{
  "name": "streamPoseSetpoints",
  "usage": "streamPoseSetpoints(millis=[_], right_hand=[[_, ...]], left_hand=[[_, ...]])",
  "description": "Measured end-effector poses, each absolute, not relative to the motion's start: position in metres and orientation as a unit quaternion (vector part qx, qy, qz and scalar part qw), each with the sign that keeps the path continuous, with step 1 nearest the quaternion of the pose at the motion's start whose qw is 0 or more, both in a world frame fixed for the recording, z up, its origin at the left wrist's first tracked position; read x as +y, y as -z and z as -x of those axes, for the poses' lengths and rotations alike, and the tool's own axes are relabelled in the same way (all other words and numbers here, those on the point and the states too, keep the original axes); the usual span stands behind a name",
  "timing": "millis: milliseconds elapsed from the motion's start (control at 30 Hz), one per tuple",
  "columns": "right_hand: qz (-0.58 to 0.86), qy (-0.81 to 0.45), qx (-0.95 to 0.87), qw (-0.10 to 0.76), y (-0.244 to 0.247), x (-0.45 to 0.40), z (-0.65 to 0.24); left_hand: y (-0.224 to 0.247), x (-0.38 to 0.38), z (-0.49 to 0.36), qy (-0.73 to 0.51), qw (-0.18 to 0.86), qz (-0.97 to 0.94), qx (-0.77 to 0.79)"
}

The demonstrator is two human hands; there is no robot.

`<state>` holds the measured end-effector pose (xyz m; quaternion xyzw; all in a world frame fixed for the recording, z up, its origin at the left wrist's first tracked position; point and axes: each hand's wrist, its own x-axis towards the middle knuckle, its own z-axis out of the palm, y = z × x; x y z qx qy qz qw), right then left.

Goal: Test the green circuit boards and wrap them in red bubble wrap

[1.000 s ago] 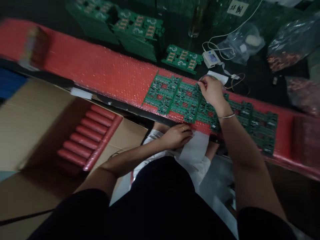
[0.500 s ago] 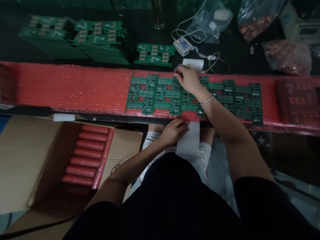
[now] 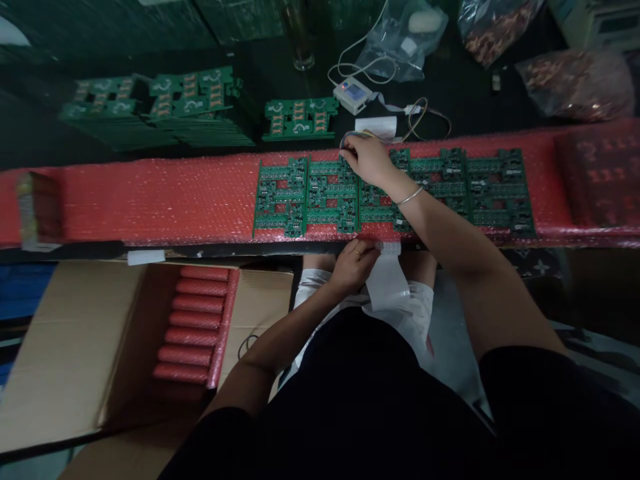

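Note:
A row of green circuit boards [image 3: 282,197] lies on red bubble wrap [image 3: 200,200] along the bench. Over the middle boards is my right hand [image 3: 369,159], its fingers pinched on thin wires [image 3: 350,135] that lead toward a small white device [image 3: 353,95] with a screen. My left hand [image 3: 354,265], wearing a ring, is at the bench's front edge, closed at the upper end of a white paper strip [image 3: 387,283] that hangs over my lap. The tips of both hands are partly hidden.
Stacked boards [image 3: 193,123] stand at the back left, with a smaller stack [image 3: 300,120] beside them. Bags of copper-coloured parts [image 3: 575,83] lie back right. An open carton [image 3: 65,333] with red rolls [image 3: 193,319] is below left. A small box [image 3: 40,210] sits far left.
The camera view has shifted and tilted, bringing more of the left side into sight. Both hands keep nearly the same places at the boards and the paper strip.

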<state>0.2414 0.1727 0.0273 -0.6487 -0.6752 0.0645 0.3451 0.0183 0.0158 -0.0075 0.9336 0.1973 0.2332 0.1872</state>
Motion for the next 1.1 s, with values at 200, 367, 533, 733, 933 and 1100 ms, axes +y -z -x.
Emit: streamPoseSetpoints(millis=[200,367,533,733,933,1100], right_hand=[[0.649,-0.061,-0.694,0.307,-0.035,0.168,-0.24],[0.646,-0.063,-0.707,0.28,-0.04,0.165,-0.243],[0.641,-0.063,-0.714,0.272,-0.036,0.166,-0.244],[0.645,-0.038,-0.698,0.309,-0.046,0.159,-0.232],[0.633,-0.019,-0.651,0.418,-0.053,0.152,-0.226],[0.642,-0.042,-0.632,0.432,-0.05,0.153,-0.226]], left_hand=[[0.01,0.014,-0.02,-0.295,0.163,-0.924,0.182],[0.01,0.015,-0.023,-0.335,0.159,-0.912,0.175],[-0.005,0.004,-0.022,-0.346,0.188,-0.902,0.179],[-0.07,0.043,-0.011,-0.346,0.287,-0.865,0.224],[-0.105,0.163,-0.03,-0.261,0.325,-0.847,0.33],[-0.094,0.197,-0.051,-0.18,0.286,-0.875,0.347]])
